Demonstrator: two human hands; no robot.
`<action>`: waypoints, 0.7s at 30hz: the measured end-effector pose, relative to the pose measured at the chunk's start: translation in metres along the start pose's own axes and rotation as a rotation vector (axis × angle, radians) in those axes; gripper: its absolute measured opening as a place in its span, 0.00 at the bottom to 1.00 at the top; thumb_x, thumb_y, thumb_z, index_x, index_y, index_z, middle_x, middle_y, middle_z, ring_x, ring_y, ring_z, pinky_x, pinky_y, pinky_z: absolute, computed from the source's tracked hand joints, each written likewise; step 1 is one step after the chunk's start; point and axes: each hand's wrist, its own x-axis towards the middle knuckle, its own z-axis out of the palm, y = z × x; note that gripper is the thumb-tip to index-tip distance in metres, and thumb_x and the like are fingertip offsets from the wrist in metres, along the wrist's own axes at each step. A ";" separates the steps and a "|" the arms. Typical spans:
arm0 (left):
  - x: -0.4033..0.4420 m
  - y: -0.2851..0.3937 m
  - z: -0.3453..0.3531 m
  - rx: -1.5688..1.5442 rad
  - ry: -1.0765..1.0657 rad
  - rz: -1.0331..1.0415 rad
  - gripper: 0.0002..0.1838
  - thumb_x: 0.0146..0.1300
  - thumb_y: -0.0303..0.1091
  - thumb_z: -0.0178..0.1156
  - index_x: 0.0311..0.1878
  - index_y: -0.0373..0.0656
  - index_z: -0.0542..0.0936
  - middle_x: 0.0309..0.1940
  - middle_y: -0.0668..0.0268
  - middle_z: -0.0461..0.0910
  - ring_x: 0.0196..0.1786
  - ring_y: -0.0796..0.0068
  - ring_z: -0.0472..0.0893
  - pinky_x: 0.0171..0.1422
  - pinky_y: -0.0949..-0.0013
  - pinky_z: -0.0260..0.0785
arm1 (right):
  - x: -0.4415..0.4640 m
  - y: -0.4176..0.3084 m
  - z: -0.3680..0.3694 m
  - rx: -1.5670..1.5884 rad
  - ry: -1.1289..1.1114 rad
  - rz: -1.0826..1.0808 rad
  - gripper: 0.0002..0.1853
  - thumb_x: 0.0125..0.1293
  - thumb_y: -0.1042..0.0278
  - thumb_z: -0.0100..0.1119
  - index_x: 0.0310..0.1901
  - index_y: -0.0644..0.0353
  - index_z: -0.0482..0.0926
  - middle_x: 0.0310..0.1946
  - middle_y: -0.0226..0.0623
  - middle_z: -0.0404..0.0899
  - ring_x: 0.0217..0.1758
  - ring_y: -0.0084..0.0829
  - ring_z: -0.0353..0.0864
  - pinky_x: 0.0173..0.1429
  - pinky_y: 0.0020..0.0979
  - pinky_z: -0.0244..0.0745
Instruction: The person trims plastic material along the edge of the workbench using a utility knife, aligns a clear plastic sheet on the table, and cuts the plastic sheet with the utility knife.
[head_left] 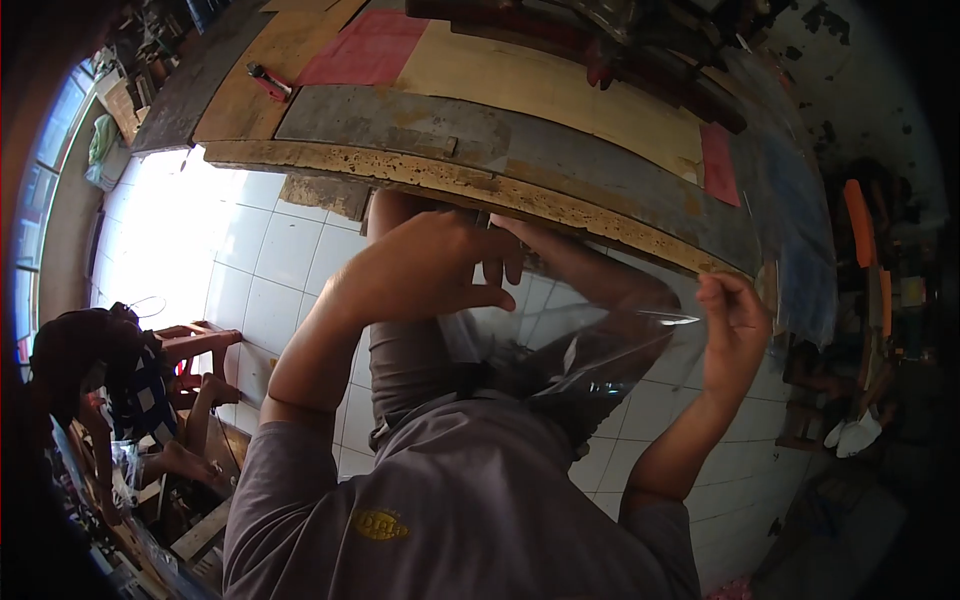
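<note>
A sheet or bag of clear plastic film [600, 345] spreads above my lap, creased and shiny along its right side. At its right corner, my right hand [735, 320] is closed, pinching the film between thumb and fingers. My left hand [435, 260] hovers over the film's left end, just below the bench edge. Its fingers are bent, with a gap between them and the thumb, and nothing shows in that gap. Whether the left hand touches the film is not clear.
A worn workbench [400, 115] with a rough wooden front edge crosses ahead of me. On it lie a red-handled cutter [268, 82] and a dark metal bar [590, 55]. Another person [110, 390] sits at the left beside a red stool [205, 340]. White floor tiles [285, 250] show below.
</note>
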 end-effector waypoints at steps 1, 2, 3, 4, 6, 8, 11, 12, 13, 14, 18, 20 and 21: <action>0.000 -0.005 -0.007 -0.058 0.024 0.000 0.10 0.65 0.36 0.76 0.44 0.45 0.87 0.33 0.68 0.91 0.38 0.71 0.91 0.42 0.65 0.81 | 0.003 0.007 -0.011 0.021 0.017 0.007 0.10 0.76 0.67 0.70 0.47 0.67 0.86 0.37 0.29 0.85 0.41 0.16 0.78 0.47 0.22 0.68; 0.000 -0.008 -0.013 -0.115 0.049 0.002 0.09 0.64 0.34 0.77 0.44 0.46 0.87 0.34 0.69 0.92 0.38 0.74 0.92 0.42 0.67 0.81 | 0.008 0.014 -0.018 0.042 0.035 0.012 0.11 0.77 0.66 0.69 0.47 0.67 0.86 0.37 0.29 0.84 0.41 0.17 0.77 0.48 0.22 0.68; 0.002 -0.006 -0.019 -0.187 0.047 -0.026 0.10 0.63 0.30 0.76 0.46 0.44 0.87 0.37 0.70 0.91 0.41 0.78 0.91 0.44 0.71 0.81 | 0.015 0.018 -0.021 0.053 0.018 0.009 0.11 0.77 0.65 0.69 0.48 0.67 0.85 0.37 0.29 0.84 0.40 0.17 0.77 0.47 0.22 0.69; 0.005 -0.010 -0.024 -0.223 0.076 -0.022 0.11 0.64 0.29 0.77 0.47 0.42 0.87 0.37 0.69 0.91 0.42 0.78 0.91 0.45 0.71 0.81 | 0.021 0.022 -0.022 0.064 0.002 0.003 0.12 0.78 0.65 0.69 0.49 0.67 0.85 0.37 0.29 0.83 0.40 0.17 0.77 0.47 0.22 0.69; 0.015 -0.025 -0.029 -0.296 0.132 -0.009 0.12 0.64 0.28 0.77 0.48 0.40 0.86 0.38 0.68 0.91 0.42 0.79 0.91 0.47 0.73 0.80 | 0.033 0.029 -0.018 0.067 0.019 0.001 0.12 0.79 0.63 0.68 0.49 0.67 0.85 0.36 0.28 0.82 0.39 0.17 0.76 0.47 0.22 0.69; 0.023 -0.037 -0.037 -0.365 0.188 -0.019 0.17 0.64 0.27 0.77 0.54 0.37 0.83 0.39 0.66 0.91 0.46 0.81 0.90 0.52 0.73 0.80 | 0.050 0.036 -0.008 0.054 0.081 0.007 0.13 0.79 0.63 0.68 0.48 0.66 0.85 0.35 0.27 0.81 0.38 0.17 0.75 0.46 0.22 0.69; 0.034 -0.054 -0.049 -0.455 0.244 -0.032 0.22 0.67 0.27 0.76 0.61 0.38 0.81 0.40 0.66 0.92 0.48 0.82 0.89 0.54 0.74 0.78 | 0.075 0.059 0.007 0.043 0.083 -0.029 0.13 0.80 0.61 0.67 0.47 0.66 0.85 0.35 0.25 0.81 0.37 0.16 0.74 0.45 0.22 0.69; 0.037 -0.059 -0.051 -0.406 0.282 -0.027 0.21 0.68 0.28 0.75 0.62 0.39 0.81 0.39 0.67 0.91 0.44 0.84 0.87 0.51 0.74 0.77 | 0.082 0.062 0.013 0.026 0.083 -0.019 0.13 0.80 0.61 0.67 0.47 0.66 0.85 0.35 0.25 0.81 0.37 0.16 0.74 0.45 0.22 0.69; 0.040 -0.064 -0.052 -0.358 0.317 -0.023 0.21 0.69 0.29 0.74 0.62 0.40 0.81 0.37 0.67 0.91 0.40 0.85 0.86 0.47 0.74 0.76 | 0.087 0.065 0.018 0.009 0.083 -0.006 0.13 0.80 0.61 0.67 0.47 0.65 0.85 0.34 0.25 0.81 0.37 0.16 0.74 0.45 0.22 0.69; 0.043 -0.068 -0.053 -0.311 0.348 -0.021 0.21 0.70 0.30 0.73 0.63 0.41 0.81 0.35 0.68 0.91 0.36 0.86 0.84 0.44 0.74 0.75 | 0.090 0.068 0.023 -0.009 0.084 0.011 0.14 0.80 0.60 0.67 0.47 0.65 0.85 0.34 0.24 0.81 0.37 0.16 0.74 0.45 0.22 0.69; 0.045 -0.081 -0.054 -0.311 0.364 -0.150 0.17 0.71 0.31 0.73 0.60 0.41 0.83 0.33 0.70 0.90 0.39 0.88 0.85 0.46 0.77 0.75 | 0.097 0.092 0.040 -0.011 0.071 0.035 0.14 0.80 0.60 0.67 0.48 0.65 0.86 0.35 0.24 0.82 0.37 0.16 0.74 0.45 0.22 0.69; 0.043 -0.087 -0.051 -0.248 0.366 -0.184 0.16 0.71 0.32 0.74 0.58 0.41 0.84 0.30 0.71 0.89 0.36 0.90 0.83 0.44 0.78 0.73 | 0.093 0.092 0.041 -0.044 0.085 0.055 0.15 0.80 0.58 0.67 0.48 0.65 0.86 0.36 0.23 0.82 0.38 0.15 0.73 0.46 0.22 0.68; 0.042 -0.086 -0.050 -0.280 0.394 -0.188 0.15 0.70 0.34 0.75 0.55 0.41 0.86 0.27 0.73 0.88 0.33 0.90 0.81 0.42 0.79 0.71 | 0.091 0.089 0.042 -0.063 0.093 0.070 0.15 0.80 0.57 0.67 0.48 0.64 0.86 0.37 0.23 0.81 0.39 0.15 0.72 0.47 0.22 0.67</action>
